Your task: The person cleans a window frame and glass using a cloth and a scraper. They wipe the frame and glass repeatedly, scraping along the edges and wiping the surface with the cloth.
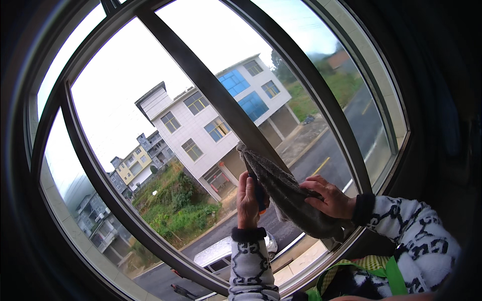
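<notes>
A grey-brown cloth hangs in front of the window, its tip draped over the end of a tool with a dark blue and orange handle. My left hand is closed around that handle, upright, below the cloth's tip. At the right, my right hand has its fingers on the cloth's side, pinching part of it. Behind the cloth runs a dark window mullion. The cloth hides the tool's head, and its kind cannot be told.
Dark window frame bars curve around the panes. A sill lies low, beside my forearms. Outside are a white building, a road, a white van and a person far below.
</notes>
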Action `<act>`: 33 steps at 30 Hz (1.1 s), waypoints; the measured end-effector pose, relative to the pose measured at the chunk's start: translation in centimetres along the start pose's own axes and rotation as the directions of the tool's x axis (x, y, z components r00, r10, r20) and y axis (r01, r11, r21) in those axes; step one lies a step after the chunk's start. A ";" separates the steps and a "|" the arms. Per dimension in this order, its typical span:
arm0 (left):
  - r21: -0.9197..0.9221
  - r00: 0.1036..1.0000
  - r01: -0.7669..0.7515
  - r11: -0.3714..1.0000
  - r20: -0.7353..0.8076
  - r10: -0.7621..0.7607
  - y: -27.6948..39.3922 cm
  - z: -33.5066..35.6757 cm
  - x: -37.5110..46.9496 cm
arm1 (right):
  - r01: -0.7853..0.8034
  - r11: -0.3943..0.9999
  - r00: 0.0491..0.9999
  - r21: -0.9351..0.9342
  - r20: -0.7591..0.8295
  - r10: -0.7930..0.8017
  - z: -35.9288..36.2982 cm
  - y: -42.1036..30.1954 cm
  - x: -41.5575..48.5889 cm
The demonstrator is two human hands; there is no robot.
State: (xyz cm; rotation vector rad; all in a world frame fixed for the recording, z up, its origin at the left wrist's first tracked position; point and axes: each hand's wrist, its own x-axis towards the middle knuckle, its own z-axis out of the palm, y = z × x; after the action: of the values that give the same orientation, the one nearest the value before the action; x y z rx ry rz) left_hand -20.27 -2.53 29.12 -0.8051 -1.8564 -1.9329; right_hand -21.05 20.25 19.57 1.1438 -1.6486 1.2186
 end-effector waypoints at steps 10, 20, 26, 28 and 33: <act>0.184 0.950 -0.308 0.933 0.006 0.312 12.5 -0.5 8.2 | -0.356 0.711 0.919 0.606 0.363 0.152 -0.9 -2.3 2.5; 0.712 0.780 -0.561 0.423 0.283 0.558 24.2 -1.5 12.7 | -0.327 0.628 0.940 0.707 0.314 0.137 -1.5 -4.5 4.6; 0.393 0.863 -0.455 0.799 -0.027 0.504 13.6 0.1 7.9 | -0.059 0.425 0.971 0.903 -0.047 0.235 -5.8 -6.2 5.4; 0.355 0.873 -0.431 0.829 -0.067 0.482 7.8 1.4 4.6 | 0.069 0.507 0.986 0.859 -0.136 0.095 -6.6 -5.9 6.1; 0.312 0.932 -0.312 0.898 -0.081 0.352 -6.5 4.9 -5.7 | 0.448 0.891 0.842 0.075 -0.369 -0.393 -7.8 -0.7 10.1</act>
State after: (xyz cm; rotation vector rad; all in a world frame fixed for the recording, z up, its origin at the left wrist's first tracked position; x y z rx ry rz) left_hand -18.92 2.06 20.40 -0.8102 -1.7360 -1.4234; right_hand -22.84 25.61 31.06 1.2280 -0.9813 1.1890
